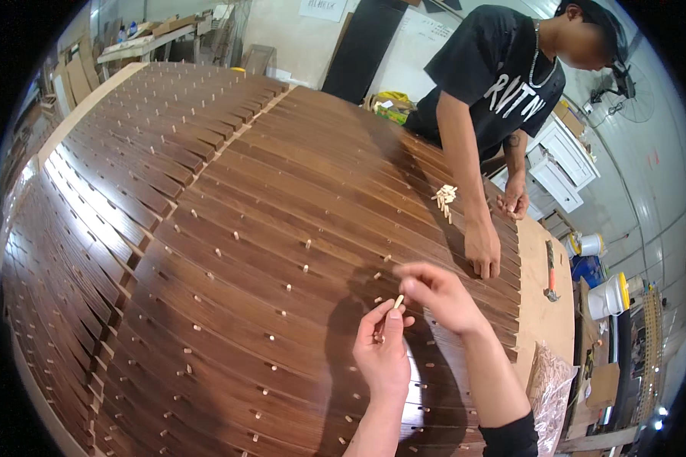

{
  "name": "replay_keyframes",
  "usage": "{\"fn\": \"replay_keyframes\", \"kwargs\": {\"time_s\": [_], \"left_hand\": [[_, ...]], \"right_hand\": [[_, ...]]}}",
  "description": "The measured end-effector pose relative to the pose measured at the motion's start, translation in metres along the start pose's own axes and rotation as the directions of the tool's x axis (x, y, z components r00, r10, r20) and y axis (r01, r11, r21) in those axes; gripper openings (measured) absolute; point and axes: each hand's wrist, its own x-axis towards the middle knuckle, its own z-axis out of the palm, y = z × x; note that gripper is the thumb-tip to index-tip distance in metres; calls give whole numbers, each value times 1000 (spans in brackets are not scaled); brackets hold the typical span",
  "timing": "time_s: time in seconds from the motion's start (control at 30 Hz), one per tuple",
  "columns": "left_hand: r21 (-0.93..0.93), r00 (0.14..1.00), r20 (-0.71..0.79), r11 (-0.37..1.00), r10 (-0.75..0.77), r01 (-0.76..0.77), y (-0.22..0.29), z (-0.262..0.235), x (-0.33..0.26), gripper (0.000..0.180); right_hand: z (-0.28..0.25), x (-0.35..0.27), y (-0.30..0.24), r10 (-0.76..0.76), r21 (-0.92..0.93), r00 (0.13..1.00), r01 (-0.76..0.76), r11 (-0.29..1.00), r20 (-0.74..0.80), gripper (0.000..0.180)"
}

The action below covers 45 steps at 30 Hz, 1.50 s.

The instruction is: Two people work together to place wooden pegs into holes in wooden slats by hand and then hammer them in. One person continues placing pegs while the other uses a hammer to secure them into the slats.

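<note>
My left hand (383, 350) pinches a short pale wooden dowel (399, 302) between thumb and fingertips, one end pointing up. Just above it, my right hand (442, 297) is bent over the dowel's upper end; its fingers are blurred, and whether they grip anything is unclear. Beneath both hands lies a wide surface of dark brown wooden slats (282, 183), with rows of similar dowels (288, 287) standing up from them. A loose pile of pale dowels (445, 198) rests on the slats, beside a co-worker's arm.
Across the panel to the right, a co-worker (495, 84) leans over, one hand (483, 250) on the slats. A hammer (550, 270) lies on the pale board (541, 320) at the right edge. Nearer stands a clear plastic bag (550, 388). White buckets (608, 295) are beyond.
</note>
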Motion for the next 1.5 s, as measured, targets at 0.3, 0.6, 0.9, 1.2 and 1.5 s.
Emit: {"fn": "replay_keyframes", "kwargs": {"time_s": [0.3,0.6,0.9,1.2,1.5], "left_hand": [[-93,989,2,985,-148,148,6,4,-2,20],[-115,977,56,971,-205,210,5,2,-1,17],[-117,972,81,966,-221,230,5,2,-2,15],[-302,971,95,922,-222,240,-2,5,-4,20],[-223,939,225,924,-261,310,-22,-6,-2,36]], "right_hand": [[-16,24,7,-172,-333,978,123,935,-121,21],[-2,91,17,-236,-664,930,-13,747,-284,24],[10,102,13,-383,-940,924,137,312,8,20],[-3,11,16,-306,-403,875,143,904,-376,25],[2,-74,22,-142,-476,989,107,873,-37,24]]}}
